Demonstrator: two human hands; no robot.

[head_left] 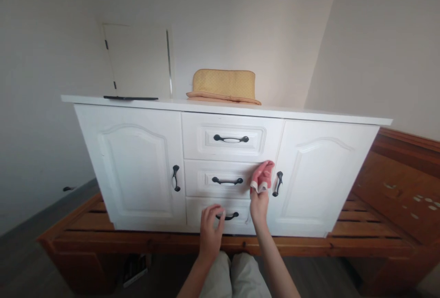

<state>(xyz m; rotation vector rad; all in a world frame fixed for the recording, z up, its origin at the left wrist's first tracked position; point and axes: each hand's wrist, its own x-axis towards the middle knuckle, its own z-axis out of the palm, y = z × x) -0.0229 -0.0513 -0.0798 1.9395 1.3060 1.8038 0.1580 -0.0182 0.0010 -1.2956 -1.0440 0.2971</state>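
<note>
- The right hand (259,204) is raised against the front of a white wooden sideboard (137,169), its grip clamped on a crumpled pink cloth with a white edge (262,175).
- The pink cloth is pressed to the right end of the middle drawer (206,179), just beside the frame that separates the drawers from the right-hand cabinet door (319,179).
- The left hand (210,234) rests on the bottom drawer (206,211); its fingers are curled at the left end of that drawer's black curved handle (231,216). Whether they close fully round the handle I cannot tell.
- Three drawers are stacked in the centre of the sideboard, each with a black handle, and an arched panel door stands on either side, each with a black vertical handle.
- On the white top of the sideboard (309,115) lies a tan woven straw hat (224,86), set towards the back near the wall, and a thin dark flat object (130,98) lies near the left end.
- The sideboard stands on a brown wooden slatted frame (371,231).
- The person's knees in light trousers (233,275) show at the lower edge, between the two forearms.
</note>
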